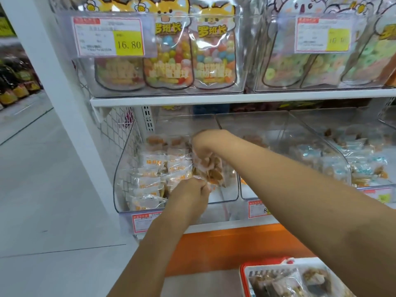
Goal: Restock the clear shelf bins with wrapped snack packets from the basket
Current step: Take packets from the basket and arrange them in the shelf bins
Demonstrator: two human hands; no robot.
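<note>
Location: lower shelf, leftmost clear bin [120, 172]. Both hands reach in through its open top.

Right hand [206, 144]: enters from the right, fingers curled downward round a handful of packets [213, 171]. The wrap is clear and the contents brown and orange. Detail is blurred.

Left hand [190, 195]: enters from the near side, fingers closed, pinching the lower edge of the same handful. Neither hand is free.

The handful hangs over the right part of the bin. I cannot tell whether it touches the packets beneath.

Stock in this bin: stacked packets [153, 174] with orange print fill the left and middle, rising above the front lip toward the far wall. The near right corner shows bare plastic. Judgement: the bin is partly filled, with room left on the right.

Supply: the red-rimmed basket [242, 273] sits near right at the bottom of the view and holds wrapped packets with dark contents [278, 282]. The edge of the view cuts it off, so the count is unknown.

Neighbours: the middle bin [257, 125] looks low, with a few packets at its far end. The right bin [317, 133] holds blue-printed packets [362, 166].

Judgement on progress: mid-task. This handful is not yet released. What is left is to set it down, fill the right side of the bin, and empty the basket. The middle bin may need stock too.
</note>
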